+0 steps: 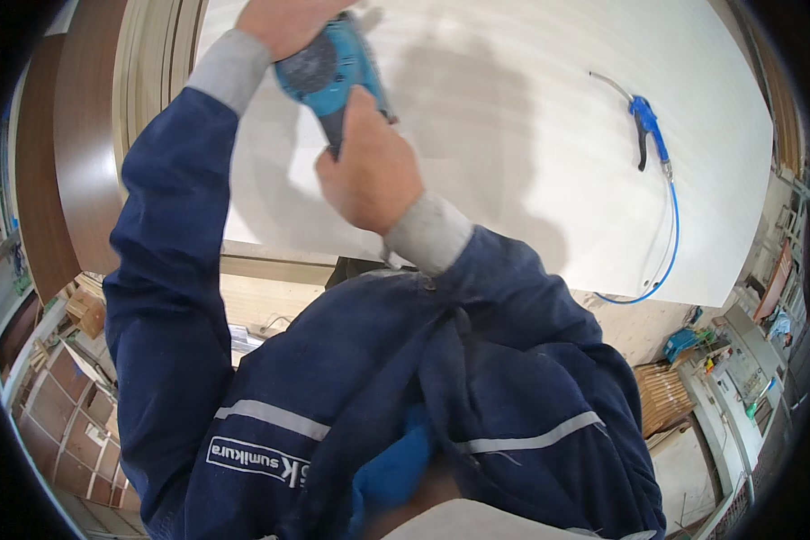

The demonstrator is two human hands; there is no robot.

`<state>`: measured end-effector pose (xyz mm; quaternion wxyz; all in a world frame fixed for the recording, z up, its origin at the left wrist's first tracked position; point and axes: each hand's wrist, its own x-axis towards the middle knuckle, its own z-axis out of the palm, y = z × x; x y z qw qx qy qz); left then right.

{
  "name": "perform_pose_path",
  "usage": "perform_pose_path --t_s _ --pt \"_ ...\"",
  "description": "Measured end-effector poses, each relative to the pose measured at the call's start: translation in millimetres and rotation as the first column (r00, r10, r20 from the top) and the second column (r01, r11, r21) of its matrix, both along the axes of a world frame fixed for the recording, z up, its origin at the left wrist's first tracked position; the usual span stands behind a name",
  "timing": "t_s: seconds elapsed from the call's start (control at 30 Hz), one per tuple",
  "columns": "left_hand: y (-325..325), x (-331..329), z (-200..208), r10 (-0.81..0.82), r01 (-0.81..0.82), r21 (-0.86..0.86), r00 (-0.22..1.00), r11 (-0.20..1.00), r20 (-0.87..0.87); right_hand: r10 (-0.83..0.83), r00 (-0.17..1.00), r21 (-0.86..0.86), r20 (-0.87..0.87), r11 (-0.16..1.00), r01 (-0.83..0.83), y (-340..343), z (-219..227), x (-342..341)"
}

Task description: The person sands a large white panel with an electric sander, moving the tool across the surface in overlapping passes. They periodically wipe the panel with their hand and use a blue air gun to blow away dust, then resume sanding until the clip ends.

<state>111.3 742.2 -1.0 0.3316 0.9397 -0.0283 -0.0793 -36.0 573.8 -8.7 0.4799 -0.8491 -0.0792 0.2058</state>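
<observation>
A teal-and-black handheld power tool (pixel 349 61) is over the white panel (pixel 477 162), near its left part. Its exact kind cannot be told from here. My right hand (pixel 369 171) is closed round the tool's rear handle, with one finger stretched forward along the body. At the upper edge of the picture, my left hand (pixel 292 22) is on the front end of the same tool. The fingers of that hand are partly cut off by the edge of view. The tool's underside and front are hidden.
To the right on the panel lies a blue air blow gun (pixel 648 126) with a thin metal nozzle; its blue hose (pixel 670 261) curves over the near edge. Brown boards (pixel 81 135) stand at the left. Wooden slats (pixel 661 396) and equipment stand at the lower right.
</observation>
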Motion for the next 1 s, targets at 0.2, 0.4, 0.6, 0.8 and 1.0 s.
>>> perform_pose_path --t_s 0.2,0.4,0.6,0.8,1.0 --pt "-134 31 1 -0.233 0.233 0.014 0.972 0.972 0.016 -0.272 0.962 -0.104 -0.003 0.957 0.271 -86 11 -1" --pt "-140 50 25 -0.304 0.304 -0.013 0.951 0.953 -0.053 -0.303 0.951 -0.038 0.066 0.951 0.306 -89 7 19" --pt "-54 56 8 -0.229 0.222 0.178 0.973 0.959 0.020 -0.110 0.993 -0.048 0.038 0.993 0.112 -33 4 40" --pt "47 25 -8 0.063 -0.074 0.203 0.996 0.976 0.061 0.087 0.992 -0.010 0.091 0.996 -0.087 35 -6 35" --pt "72 -11 -5 0.249 -0.248 -0.097 0.968 0.964 -0.004 0.148 0.985 0.087 0.090 0.984 -0.156 42 -12 14"
